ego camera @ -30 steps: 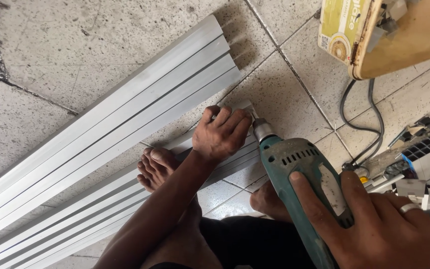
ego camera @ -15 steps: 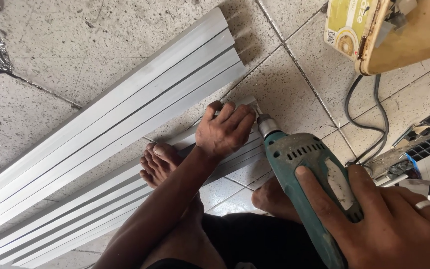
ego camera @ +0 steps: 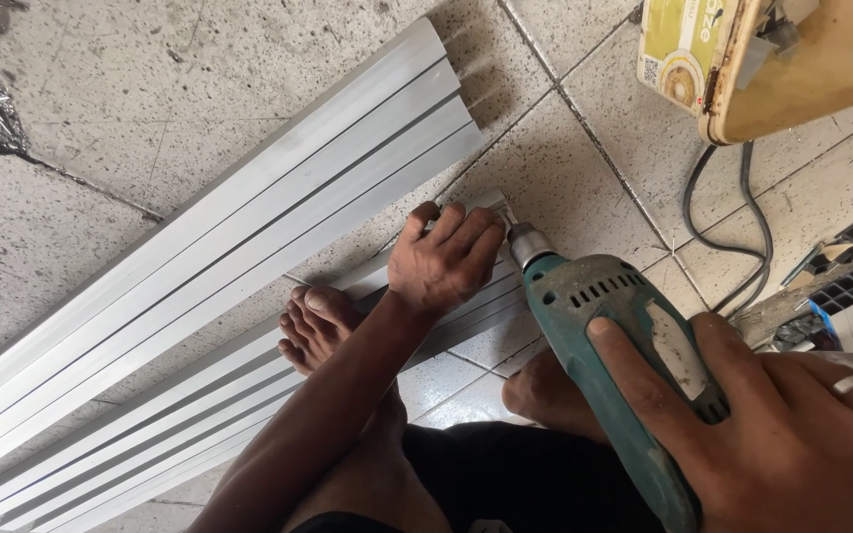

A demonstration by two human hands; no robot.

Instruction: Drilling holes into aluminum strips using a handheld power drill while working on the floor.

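Pressing down flat, the left hand's (ego camera: 443, 262) fingers (ego camera: 466, 232) are spread, unclenched, over the end of a grey rail (ego camera: 249, 395) laid on the tiled floor (ego camera: 101, 99). A green drill (ego camera: 609, 355) is gripped tight by the right hand (ego camera: 792, 434), its tip touching that end. A bare foot (ego camera: 313, 326) is rested on the rail; more rails (ego camera: 229, 217) are stacked beside.

One view only here, the head camera, looking steeply down from above the person's own lap onto the tiled floor (ego camera: 101, 89). It sits close: the right hand (ego camera: 792, 444) on the green drill (ego camera: 614, 345) fills the lower right of the frame, the left hand (ego camera: 443, 262) lies at centre, and the long pale metal profiles (ego camera: 219, 227) run from lower left up towards the top centre.
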